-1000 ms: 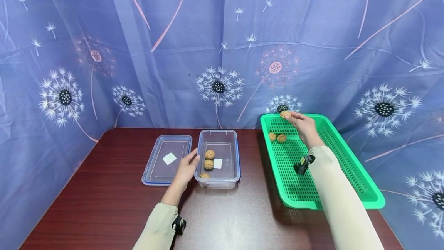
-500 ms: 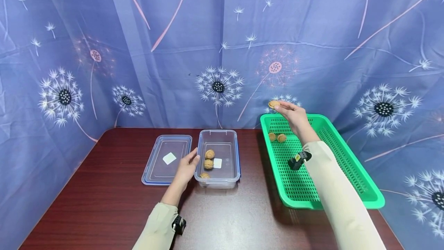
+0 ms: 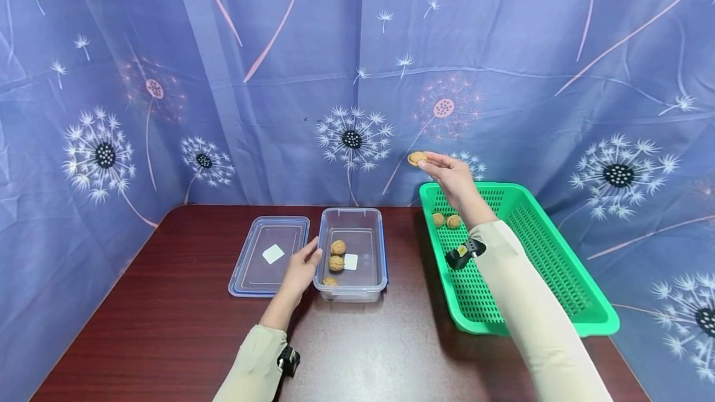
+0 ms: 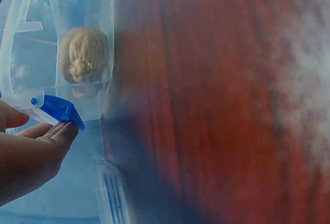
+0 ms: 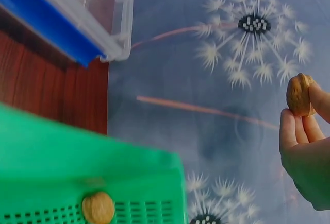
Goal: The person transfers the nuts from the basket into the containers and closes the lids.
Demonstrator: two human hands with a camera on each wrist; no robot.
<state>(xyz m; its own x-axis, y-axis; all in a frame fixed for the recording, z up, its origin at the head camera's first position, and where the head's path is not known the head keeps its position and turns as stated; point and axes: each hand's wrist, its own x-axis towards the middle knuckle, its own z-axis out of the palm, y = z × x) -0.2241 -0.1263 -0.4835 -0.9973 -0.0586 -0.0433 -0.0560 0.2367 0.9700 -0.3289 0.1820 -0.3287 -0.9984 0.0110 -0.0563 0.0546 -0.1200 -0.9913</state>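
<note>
My right hand pinches a walnut between thumb and fingertips, held up in front of the curtain, left of the green basket's far corner. The right wrist view shows this same walnut at the right edge. With fingers fairly straight, my left hand touches the left side of a clear plastic box. In the left wrist view its fingertips lie against the box's blue latch. Three walnuts lie along the box's left side, near a white label.
To the right stands a green plastic basket with two walnuts at its far left. The box's lid, with a white label, lies flat left of the box. A dandelion-print curtain hangs behind the dark red table.
My right hand has moved left and up with the walnut, from over the basket's far rim to left of it. The left hand and the box stay put.
</note>
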